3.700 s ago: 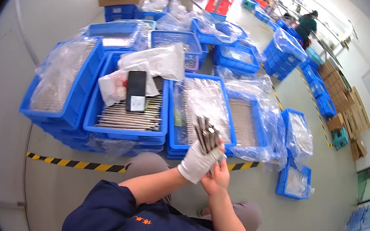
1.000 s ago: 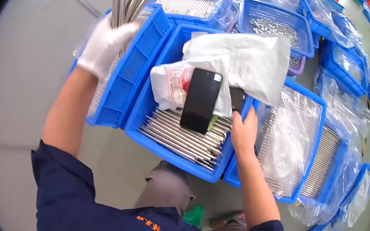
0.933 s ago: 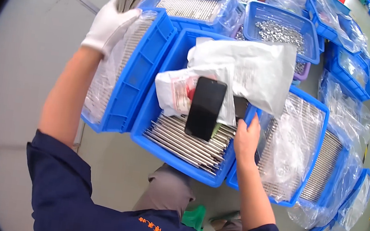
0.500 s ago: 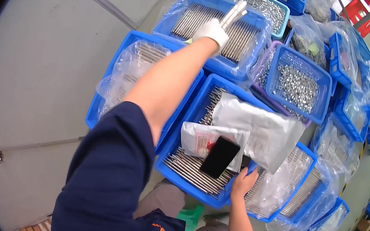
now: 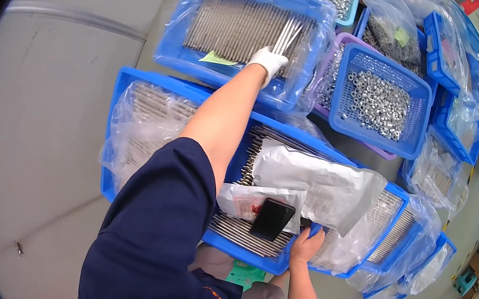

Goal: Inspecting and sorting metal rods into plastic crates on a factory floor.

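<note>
My left hand point(image 5: 269, 62), in a white glove, is closed around a bundle of shiny metal rods point(image 5: 289, 35). It reaches over the right part of a plastic-lined blue bin point(image 5: 171, 50) holding rows of similar rods point(image 5: 225, 26). I cannot tell whether the bundle touches those rows. My bare right hand point(image 5: 307, 245) is closed around the right-hand rim of a nearer blue bin point(image 5: 255, 261). In that bin, silver-white packets point(image 5: 314, 180) and a black phone point(image 5: 272, 219) lie on top of metal rods point(image 5: 246, 235). My left forearm passes over its left side.
A blue basket point(image 5: 341, 111) of small metal nuts sits at the right on a purple basket point(image 5: 318, 102). Another blue bin point(image 5: 112, 151), with plastic film over rods, stands left. More film-covered bins point(image 5: 387, 247) line the right. A grey wall point(image 5: 45, 112) borders the left.
My left hand has moved slightly left and down, and the held rods now fan out over the bin. The view has shifted. My right hand keeps its hold on the rim.
</note>
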Motion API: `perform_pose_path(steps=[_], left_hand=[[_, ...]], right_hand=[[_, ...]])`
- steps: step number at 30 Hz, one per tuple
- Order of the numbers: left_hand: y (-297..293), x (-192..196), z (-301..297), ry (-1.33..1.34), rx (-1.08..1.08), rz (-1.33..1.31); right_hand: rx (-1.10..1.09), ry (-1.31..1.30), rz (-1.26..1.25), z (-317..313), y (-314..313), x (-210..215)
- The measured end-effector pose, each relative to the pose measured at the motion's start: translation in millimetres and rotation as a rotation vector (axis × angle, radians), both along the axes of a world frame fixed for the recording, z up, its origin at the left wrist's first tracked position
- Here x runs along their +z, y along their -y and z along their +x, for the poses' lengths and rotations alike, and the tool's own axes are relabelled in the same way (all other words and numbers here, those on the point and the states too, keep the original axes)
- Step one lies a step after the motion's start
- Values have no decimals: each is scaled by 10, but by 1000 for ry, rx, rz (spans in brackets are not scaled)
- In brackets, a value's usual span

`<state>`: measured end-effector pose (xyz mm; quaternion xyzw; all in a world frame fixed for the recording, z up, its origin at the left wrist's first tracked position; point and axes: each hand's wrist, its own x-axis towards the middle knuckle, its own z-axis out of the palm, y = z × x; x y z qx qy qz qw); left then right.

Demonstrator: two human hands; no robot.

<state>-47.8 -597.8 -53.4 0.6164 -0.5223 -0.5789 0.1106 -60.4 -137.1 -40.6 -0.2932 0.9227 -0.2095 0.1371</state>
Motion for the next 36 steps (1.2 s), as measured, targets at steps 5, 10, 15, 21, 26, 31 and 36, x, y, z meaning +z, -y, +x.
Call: perform_pose_path(steps=[5, 10, 15, 21, 26, 31, 36], left_hand=[[110, -19, -123, -92, 18, -47], [131, 50, -414, 599, -277, -295], [127, 295, -500, 841, -292, -333], [124, 186, -426, 802, -321, -414], [98, 111, -466, 796, -323, -469], [182, 161, -470, 744, -280, -499], [348, 82, -352, 694, -149, -479]], right_hand=[[21, 43, 4, 8, 55, 58], [-19, 104, 83, -18, 29, 101], [-52, 213, 140, -21, 75, 149], [-39, 182, 96, -14, 71, 116], [25, 17, -8, -18, 72, 72], [15, 34, -2, -18, 63, 68], [15, 29, 5, -5, 46, 56]])
